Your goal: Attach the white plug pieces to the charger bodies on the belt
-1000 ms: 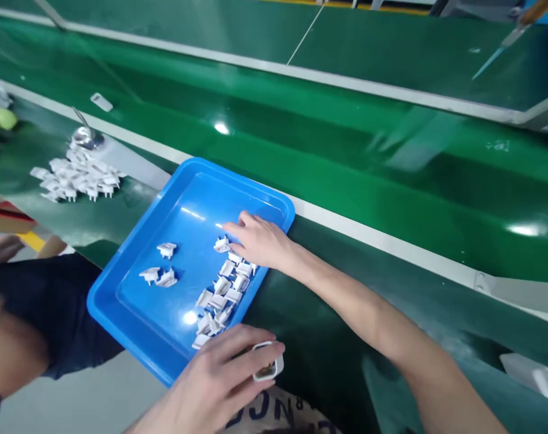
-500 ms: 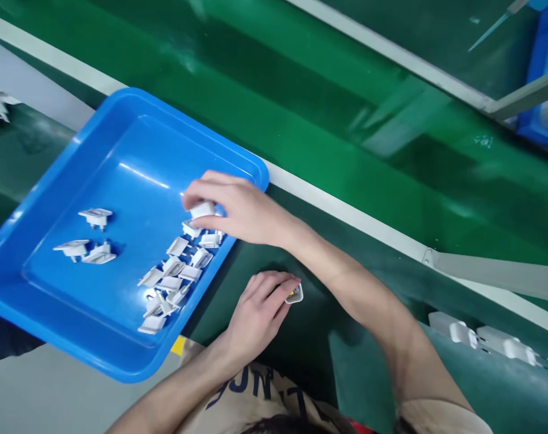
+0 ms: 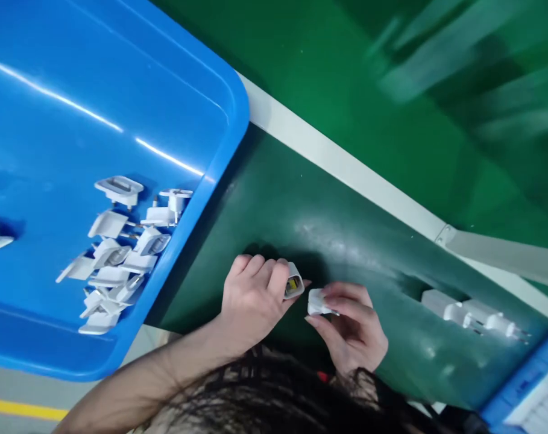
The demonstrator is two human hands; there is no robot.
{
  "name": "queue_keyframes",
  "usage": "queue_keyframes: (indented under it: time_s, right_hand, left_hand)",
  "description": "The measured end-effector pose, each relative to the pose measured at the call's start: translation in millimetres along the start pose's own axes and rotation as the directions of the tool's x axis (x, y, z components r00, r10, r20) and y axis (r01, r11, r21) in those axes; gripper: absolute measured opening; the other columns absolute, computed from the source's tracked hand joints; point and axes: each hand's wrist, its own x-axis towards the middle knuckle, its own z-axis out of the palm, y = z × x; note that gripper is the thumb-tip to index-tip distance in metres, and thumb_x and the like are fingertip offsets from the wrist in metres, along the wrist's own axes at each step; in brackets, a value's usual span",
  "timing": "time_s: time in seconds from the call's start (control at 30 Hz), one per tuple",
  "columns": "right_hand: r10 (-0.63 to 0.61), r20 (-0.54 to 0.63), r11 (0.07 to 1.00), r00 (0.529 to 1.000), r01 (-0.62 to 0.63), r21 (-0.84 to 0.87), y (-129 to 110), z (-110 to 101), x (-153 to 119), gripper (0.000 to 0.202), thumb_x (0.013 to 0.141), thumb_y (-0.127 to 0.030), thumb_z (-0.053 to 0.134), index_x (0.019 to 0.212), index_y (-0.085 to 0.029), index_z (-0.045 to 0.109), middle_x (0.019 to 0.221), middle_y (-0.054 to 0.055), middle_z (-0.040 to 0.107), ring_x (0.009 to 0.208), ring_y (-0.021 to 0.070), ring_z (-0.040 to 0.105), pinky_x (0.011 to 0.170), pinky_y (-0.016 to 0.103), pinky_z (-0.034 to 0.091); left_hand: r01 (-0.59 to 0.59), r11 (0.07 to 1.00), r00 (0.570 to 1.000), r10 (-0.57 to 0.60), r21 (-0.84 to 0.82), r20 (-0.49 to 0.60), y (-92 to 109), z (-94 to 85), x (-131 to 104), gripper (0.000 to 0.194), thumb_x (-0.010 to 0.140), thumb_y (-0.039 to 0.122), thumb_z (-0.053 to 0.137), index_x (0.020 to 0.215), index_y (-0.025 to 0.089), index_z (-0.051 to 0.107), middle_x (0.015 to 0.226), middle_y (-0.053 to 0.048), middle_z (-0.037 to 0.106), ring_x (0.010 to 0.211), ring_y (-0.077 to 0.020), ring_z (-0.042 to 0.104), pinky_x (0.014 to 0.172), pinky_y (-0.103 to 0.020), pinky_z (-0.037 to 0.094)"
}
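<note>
Low in the middle of the view, my left hand (image 3: 255, 301) is wrapped round a white housing (image 3: 293, 283) whose open end faces right and shows something yellow inside. Just right of it, my right hand (image 3: 355, 325) pinches a white plug piece (image 3: 318, 302) between thumb and fingers. A small gap separates the plug piece from the housing. A blue tray (image 3: 201, 199) on the left holds several loose white plug pieces (image 3: 108, 274), heaped near its right wall.
Two white adapters with pins (image 3: 475, 313) lie on the dark green table (image 3: 274, 199) at the right. A pale rail (image 3: 328, 163) crosses behind the table surface. Part of a blue container (image 3: 522, 380) shows at the lower right corner.
My right hand has left the tray with a white plug piece and come down beside my left hand. The view has shifted, so the tray appears larger and farther left.
</note>
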Motion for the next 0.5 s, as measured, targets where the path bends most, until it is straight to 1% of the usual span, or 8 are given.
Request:
queue_keyframes:
  time_s: [0.07,0.13,0.2,0.27,0.37,0.43,0.5]
  right_hand:
    - [-0.042,-0.003,0.997,0.999,0.041,-0.07,0,3,1,0.039,0.089,-0.004,0.071,0.115,-0.033,0.069,0.107,0.004,0.064,0.087,0.0257,0.066,0.068,0.041,0.063]
    - [-0.087,0.0,0.987,0.996,0.086,-0.136,-1,3,3,0.035,0.092,-0.004,0.07,0.113,-0.032,0.07,0.107,0.004,0.065,0.084,0.0238,0.066,0.066,0.039,0.062]
    - [-0.107,-0.004,0.984,0.994,0.105,-0.147,0,1,3,0.031,0.094,-0.007,0.07,0.114,-0.031,0.07,0.105,0.003,0.065,0.082,0.0229,0.067,0.066,0.038,0.063]
    - [-0.113,0.01,0.981,0.994,0.113,-0.159,0,1,1,0.03,0.096,-0.009,0.069,0.119,-0.03,0.069,0.105,0.004,0.065,0.082,0.0232,0.067,0.069,0.039,0.063]
    - [-0.139,0.065,0.962,0.988,0.151,-0.229,1,4,-2,0.033,0.096,-0.007,0.066,0.123,-0.027,0.069,0.102,0.006,0.061,0.082,0.0245,0.065,0.069,0.041,0.062]
    - [-0.162,0.084,0.943,0.983,0.18,-0.28,2,6,-5,0.037,0.095,-0.005,0.066,0.125,-0.026,0.07,0.099,0.006,0.06,0.081,0.0256,0.064,0.066,0.043,0.06]
    - [-0.176,0.072,0.935,0.982,0.19,-0.298,3,9,-7,0.041,0.094,-0.005,0.066,0.128,-0.027,0.069,0.099,0.006,0.062,0.079,0.0269,0.063,0.063,0.045,0.06]
  left_hand:
    - [-0.014,1.0,0.998,0.014,-0.007,0.055,1,-5.2,-4,0.017,0.101,0.031,0.06,0.106,0.016,0.054,0.08,-0.005,0.061,0.069,-0.0234,0.053,0.067,-0.041,0.037]
    - [-0.059,0.997,0.987,0.066,-0.053,0.145,0,-13.6,-7,0.02,0.101,0.03,0.058,0.112,0.014,0.054,0.087,-0.007,0.064,0.073,-0.0246,0.055,0.068,-0.042,0.039]
    - [-0.088,0.992,0.97,0.107,-0.095,0.218,-3,-22.0,-10,0.016,0.102,0.026,0.055,0.112,0.013,0.054,0.087,-0.008,0.063,0.074,-0.0242,0.054,0.069,-0.042,0.04]
    - [-0.104,0.987,0.963,0.13,-0.12,0.234,-5,-27.3,-10,0.012,0.104,0.022,0.052,0.111,0.013,0.055,0.086,-0.007,0.062,0.074,-0.0234,0.052,0.069,-0.04,0.039]
    - [-0.117,0.977,0.963,0.156,-0.179,0.22,-7,-27.2,-9,0.019,0.108,0.021,0.047,0.123,0.01,0.055,0.093,-0.008,0.064,0.078,-0.0231,0.052,0.071,-0.039,0.039]
    - [-0.089,0.968,0.966,0.142,-0.236,0.217,-8,-23.6,-8,0.022,0.111,0.021,0.044,0.129,0.012,0.054,0.099,-0.008,0.066,0.083,-0.0229,0.054,0.073,-0.039,0.04]
    - [-0.045,0.958,0.974,0.105,-0.284,0.201,-8,-19.9,-7,0.019,0.111,0.022,0.046,0.125,0.013,0.055,0.099,-0.007,0.066,0.085,-0.023,0.054,0.074,-0.038,0.041]
